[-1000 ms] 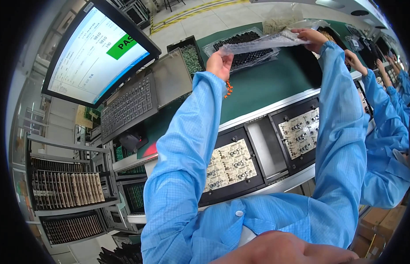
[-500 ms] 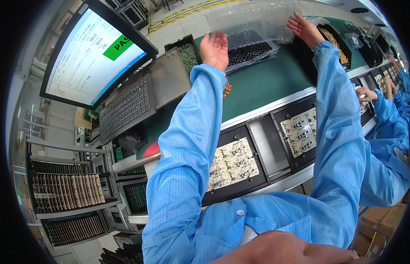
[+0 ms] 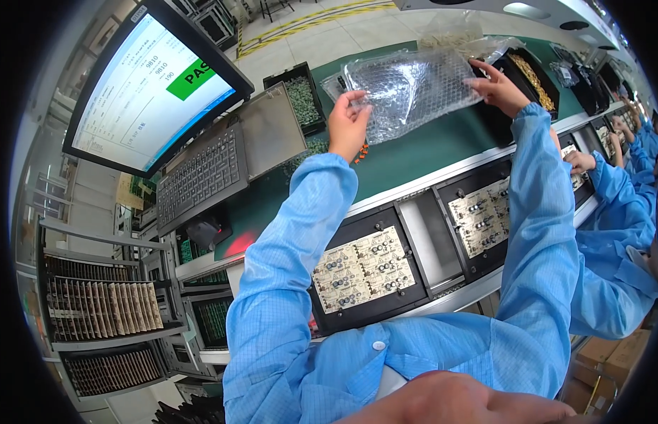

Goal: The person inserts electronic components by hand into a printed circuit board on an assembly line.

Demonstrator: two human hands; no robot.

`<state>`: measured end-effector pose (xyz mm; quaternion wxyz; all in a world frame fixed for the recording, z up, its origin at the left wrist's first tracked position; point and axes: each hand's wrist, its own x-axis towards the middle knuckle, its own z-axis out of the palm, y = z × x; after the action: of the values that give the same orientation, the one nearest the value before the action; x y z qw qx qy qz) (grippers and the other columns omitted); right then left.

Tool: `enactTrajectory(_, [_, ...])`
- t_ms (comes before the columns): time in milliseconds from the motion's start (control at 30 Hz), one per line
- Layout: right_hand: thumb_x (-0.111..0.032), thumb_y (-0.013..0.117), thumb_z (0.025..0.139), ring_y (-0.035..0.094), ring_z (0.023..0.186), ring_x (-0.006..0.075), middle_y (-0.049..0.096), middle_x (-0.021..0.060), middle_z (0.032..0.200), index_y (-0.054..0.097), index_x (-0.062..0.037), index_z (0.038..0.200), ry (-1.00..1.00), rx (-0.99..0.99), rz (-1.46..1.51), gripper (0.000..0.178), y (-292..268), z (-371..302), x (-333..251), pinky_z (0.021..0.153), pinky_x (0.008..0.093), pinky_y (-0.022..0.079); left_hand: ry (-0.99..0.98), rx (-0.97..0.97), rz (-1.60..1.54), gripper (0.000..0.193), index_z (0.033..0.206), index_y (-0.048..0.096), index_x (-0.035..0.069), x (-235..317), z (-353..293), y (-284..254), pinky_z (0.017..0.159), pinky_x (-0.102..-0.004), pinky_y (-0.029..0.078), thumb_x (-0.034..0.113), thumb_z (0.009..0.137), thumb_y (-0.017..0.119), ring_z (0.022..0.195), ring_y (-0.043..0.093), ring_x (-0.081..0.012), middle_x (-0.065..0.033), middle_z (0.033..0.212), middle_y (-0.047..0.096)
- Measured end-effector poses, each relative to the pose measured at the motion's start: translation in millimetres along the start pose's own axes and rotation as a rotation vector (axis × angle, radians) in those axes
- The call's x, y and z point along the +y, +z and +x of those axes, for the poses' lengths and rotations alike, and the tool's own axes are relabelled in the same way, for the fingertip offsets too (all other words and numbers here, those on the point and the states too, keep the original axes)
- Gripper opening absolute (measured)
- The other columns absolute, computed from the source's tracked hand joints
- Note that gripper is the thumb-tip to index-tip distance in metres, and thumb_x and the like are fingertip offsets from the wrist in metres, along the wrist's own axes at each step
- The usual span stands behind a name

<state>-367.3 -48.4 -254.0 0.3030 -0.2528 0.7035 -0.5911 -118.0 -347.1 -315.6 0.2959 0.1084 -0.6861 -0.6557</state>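
A clear plastic sheet with a grid of small cells [image 3: 421,92] stretches between my hands above the green bench. My left hand [image 3: 349,124] pinches its left edge between thumb and fingers. At the opposite edge my right hand [image 3: 500,88] has thumb and fingers closed on the sheet, its index finger stretched out. The black parts under the sheet are hidden by its glare. Several small orange parts [image 3: 361,153] lie beside my left wrist. Nearer my body, cream circuit boards [image 3: 364,268] with small upright parts sit in black carriers on the line.
Left stand a monitor [image 3: 156,85], a keyboard [image 3: 202,177] and a bin of green parts [image 3: 301,99]. A bin of gold parts [image 3: 534,78] is at the right. Board racks [image 3: 106,307] stand lower left. A co-worker's hand [image 3: 580,162] works at the right.
The plastic sheet has come down from upright to lie flatter over the black parts. My open hands have lowered and closed at its edges.
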Motion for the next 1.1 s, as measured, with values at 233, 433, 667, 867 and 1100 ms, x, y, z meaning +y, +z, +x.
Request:
enactTrajectory(233, [-0.010,0.068,0.101,0.055,0.076,0.0025,0.059,-0.0059,0.088,0.039,-0.0200,0.160,-0.133,0.204,-0.053,0.067,1.7,-13.0,6.9,0.061,0.0178,0.043,0.127,0.037,0.270,0.081,0.160,0.027,0.005,-3.1,-39.8,-1.1,0.088,-0.0304,0.058,-0.002,0.092,0.071,0.113,0.065,-0.0225,-0.0171,0.145,0.053])
enactTrajectory(433, [-0.006,0.066,0.100,0.059,0.081,0.0057,0.062,-0.0009,0.103,0.047,-0.0198,0.153,-0.212,0.390,0.121,0.058,-6.8,-15.4,17.9,0.066,0.0194,0.049,0.474,-0.444,0.943,0.066,0.150,0.047,0.007,-5.9,-88.4,-24.0,0.116,-0.0498,0.040,0.027,0.093,0.074,0.141,0.047,-0.0358,-0.0163,0.154,0.047])
enactTrajectory(667, [-0.003,0.062,0.099,0.064,0.087,0.0109,0.066,0.0036,0.103,0.061,-0.0081,0.139,-0.190,0.546,0.143,0.041,26.1,22.9,5.0,0.075,0.0263,0.059,0.530,-0.636,1.033,0.043,0.139,0.063,0.016,-24.1,-92.9,-37.9,0.125,-0.0497,0.025,0.035,0.100,0.064,0.149,0.040,-0.0260,-0.0056,0.148,0.058])
enactTrajectory(867, [-0.010,0.059,0.100,0.067,0.089,0.0168,0.068,0.0080,0.110,0.064,0.0026,0.136,-0.136,0.492,0.058,0.038,68.3,118.2,-31.8,0.087,0.0298,0.059,0.541,-0.585,0.954,0.058,0.147,0.054,0.012,-20.7,-89.8,-39.5,0.125,-0.0503,0.023,0.043,0.099,0.062,0.146,0.043,-0.0257,-0.0070,0.147,0.058])
enactTrajectory(1100, [-0.023,0.058,0.105,0.071,0.109,0.0311,0.060,0.0175,0.134,0.048,0.0085,0.144,-0.078,0.524,0.166,0.051,97.2,228.9,-26.0,0.085,0.0369,0.062,0.424,-0.707,0.942,0.063,0.151,0.051,0.009,-18.0,-95.3,-39.8,0.126,-0.0495,0.023,0.044,0.099,0.060,0.145,0.045,-0.0259,-0.0100,0.152,0.054])
